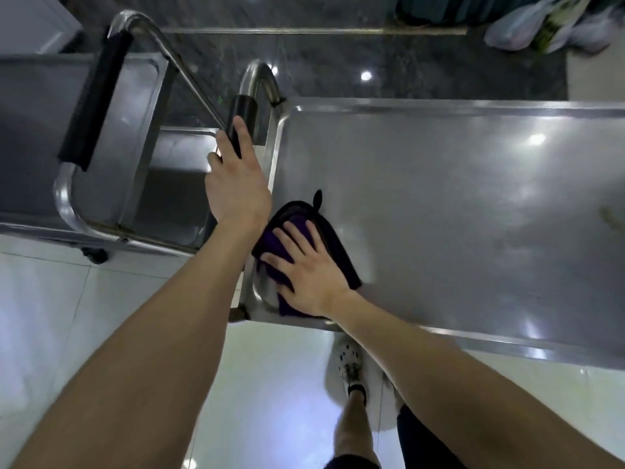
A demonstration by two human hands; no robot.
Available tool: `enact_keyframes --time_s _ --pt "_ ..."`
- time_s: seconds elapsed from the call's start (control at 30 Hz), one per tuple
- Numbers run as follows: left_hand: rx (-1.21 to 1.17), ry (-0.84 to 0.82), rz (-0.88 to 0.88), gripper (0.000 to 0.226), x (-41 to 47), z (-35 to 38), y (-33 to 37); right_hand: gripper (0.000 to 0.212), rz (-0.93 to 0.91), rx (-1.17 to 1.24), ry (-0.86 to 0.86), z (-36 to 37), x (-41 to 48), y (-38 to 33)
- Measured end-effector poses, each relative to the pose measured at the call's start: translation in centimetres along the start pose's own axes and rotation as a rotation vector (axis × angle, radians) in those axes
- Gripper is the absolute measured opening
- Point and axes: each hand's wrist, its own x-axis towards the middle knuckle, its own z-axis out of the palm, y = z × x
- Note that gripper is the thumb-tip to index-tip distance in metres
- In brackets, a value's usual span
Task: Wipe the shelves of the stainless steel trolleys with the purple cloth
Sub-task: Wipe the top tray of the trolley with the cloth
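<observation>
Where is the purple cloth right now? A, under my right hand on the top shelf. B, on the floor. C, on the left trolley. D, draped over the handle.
A: the right hand presses flat on the cloth at the near left corner of the shelf.
</observation>
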Motion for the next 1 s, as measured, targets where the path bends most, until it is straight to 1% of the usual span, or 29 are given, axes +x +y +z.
enact_keyframes --time_s 0.1,0.2,0.33,0.4,0.47,0.53,0.57,0.6,0.67,0.73,0.8,0.87,0.93,1.0 --pt "-0.011 0.016 0.012 0.103 -0.2 -0.3 -0.1 0.056 0.007 0.03 0.036 0.5 -3.2 0.5" --pt "-0.025 0.024 0.031 0.101 -0.1 -0.1 -0.2 0.053 0.094 0.059 0.09 0.2 -7.2 3.4" --pt "-0.047 0.058 0.044 0.101 0.1 0.2 -0.5 0.054 0.355 -0.006 0.146 -1.0 -17.2 10.4" --pt "-0.072 0.04 0.047 0.1 0.1 -0.1 -0.3 0.059 0.537 -0.01 0.15 -2.6 -23.3 14.1" --pt "-0.041 0.043 0.069 0.096 0.1 -0.2 -0.1 0.065 0.733 0.016 0.141 -4.0 -28.0 16.2" --pt "0.021 0.055 0.129 0.094 -0.2 -0.2 0.7 0.07 0.866 0.031 0.089 -4.8 -29.7 16.9" --pt "0.016 0.048 0.179 0.092 -0.7 -0.2 1.7 0.072 0.901 0.035 0.053 -5.0 -29.5 16.8" --pt "-0.005 0.021 0.243 0.089 -1.5 -0.2 3.2 0.076 0.919 0.044 0.026 -5.2 -28.9 16.7" --pt "-0.029 -0.104 0.427 0.089 -4.3 -0.7 7.4 0.082 0.931 0.065 -0.004 -5.5 -27.5 16.4" --pt "-0.044 -0.274 0.592 0.105 -8.4 -1.3 12.8 0.084 0.924 0.062 -0.007 -5.6 -27.2 16.2" --pt "-0.074 -0.436 0.651 0.125 -12.5 -1.4 18.0 0.084 0.905 0.046 0.002 -5.5 -27.6 16.1" --pt "-0.032 -0.532 0.691 0.136 -15.8 -0.6 22.1 0.081 0.87 0.046 0.013 -5.4 -28.1 16.4" --pt "0.066 -0.588 0.709 0.144 -18.1 0.2 24.4 0.079 0.832 0.044 0.033 -5.3 -27.8 16.4" --pt "0.132 -0.588 0.692 0.144 -19.8 1.0 26.6 0.074 0.804 0.05 0.084 -5.0 -28.3 16.9"
